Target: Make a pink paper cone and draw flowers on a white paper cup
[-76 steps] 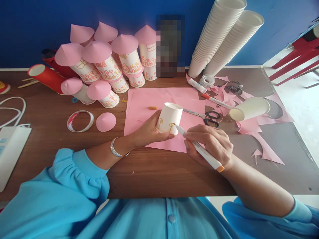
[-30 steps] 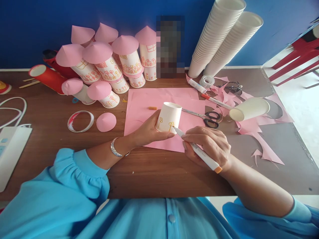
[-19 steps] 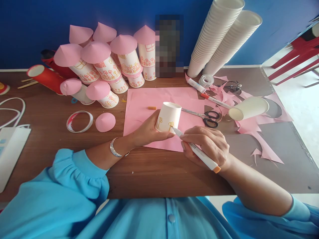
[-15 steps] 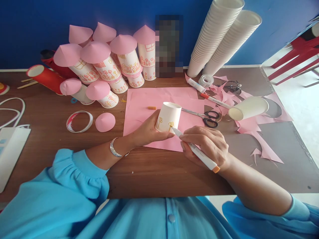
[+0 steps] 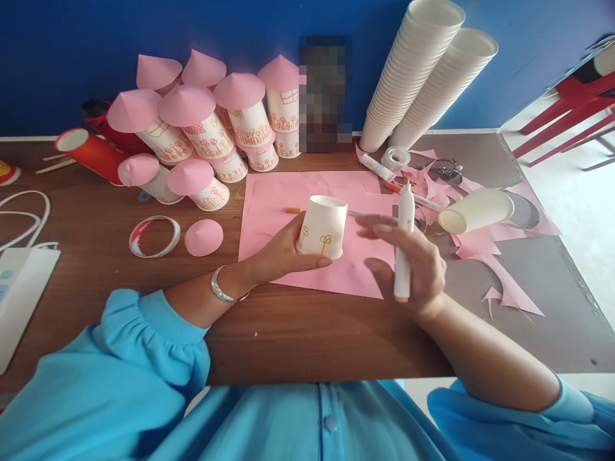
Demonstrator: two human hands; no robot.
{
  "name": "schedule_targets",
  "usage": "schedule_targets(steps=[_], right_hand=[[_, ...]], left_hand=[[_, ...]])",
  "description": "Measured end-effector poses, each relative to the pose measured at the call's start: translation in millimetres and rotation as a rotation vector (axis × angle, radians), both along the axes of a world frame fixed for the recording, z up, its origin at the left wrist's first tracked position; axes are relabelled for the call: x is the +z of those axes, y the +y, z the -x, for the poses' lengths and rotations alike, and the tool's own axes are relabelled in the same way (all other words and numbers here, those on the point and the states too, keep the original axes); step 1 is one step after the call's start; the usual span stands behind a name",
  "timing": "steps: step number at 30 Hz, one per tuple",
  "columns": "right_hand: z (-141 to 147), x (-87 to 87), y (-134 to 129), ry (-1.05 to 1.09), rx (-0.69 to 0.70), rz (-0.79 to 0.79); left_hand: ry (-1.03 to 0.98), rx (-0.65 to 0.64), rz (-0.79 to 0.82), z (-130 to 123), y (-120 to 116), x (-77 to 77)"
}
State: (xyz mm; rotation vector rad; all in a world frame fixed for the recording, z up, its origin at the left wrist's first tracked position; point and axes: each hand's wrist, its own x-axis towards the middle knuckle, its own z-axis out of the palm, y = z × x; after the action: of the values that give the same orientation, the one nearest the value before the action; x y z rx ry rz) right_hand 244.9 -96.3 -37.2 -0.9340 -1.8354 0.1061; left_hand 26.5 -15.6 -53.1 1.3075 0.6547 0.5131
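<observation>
White cup (image 5: 324, 221) bears yellow flowers; left hand (image 5: 288, 256) grips it, right (image 5: 418, 266) holds marker (image 5: 404, 243).

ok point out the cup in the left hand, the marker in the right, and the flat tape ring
cup (image 5: 325, 221), head view, its side
marker (image 5: 404, 211), head view, its barrel
tape ring (image 5: 175, 238), head view, its rim
</observation>
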Motion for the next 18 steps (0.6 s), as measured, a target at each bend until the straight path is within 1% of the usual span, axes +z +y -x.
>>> schedule_targets(steps=[3, 6, 10, 12, 14, 16, 18], right_hand=[[2.1, -5.0, 10.8, 0.016, 0.039, 0.036], [2.9, -5.7, 16.6, -0.013, 0.074, 0.064], [2.7, -5.4, 17.0, -0.086, 0.043, 0.081], [2.4, -5.9, 15.9, -0.130, 0.003, 0.060], [1.9, -6.6, 14.6, -0.183, -0.035, 0.026], [1.8, -7.6, 13.3, -0.241, -0.076, -0.002], [2.1, -8.9, 12.4, -0.291, -0.098, -0.011]], left_hand=[[-0.073, 0.020, 0.030, 1.9, 1.0, -2.6], [-0.136, 0.034, 0.069, 3.6, 1.1, -3.9], [-0.196, -0.073, 0.112, 5.3, 1.7, -7.8], [-0.204, -0.113, 0.085, 5.1, 2.2, -10.6], [-0.210, -0.112, 0.017, 3.5, 1.8, -12.1], [-0.190, -0.070, -0.068, 0.8, 0.0, -11.0], [-0.111, -0.016, -0.146, -2.1, -2.8, -7.7]])
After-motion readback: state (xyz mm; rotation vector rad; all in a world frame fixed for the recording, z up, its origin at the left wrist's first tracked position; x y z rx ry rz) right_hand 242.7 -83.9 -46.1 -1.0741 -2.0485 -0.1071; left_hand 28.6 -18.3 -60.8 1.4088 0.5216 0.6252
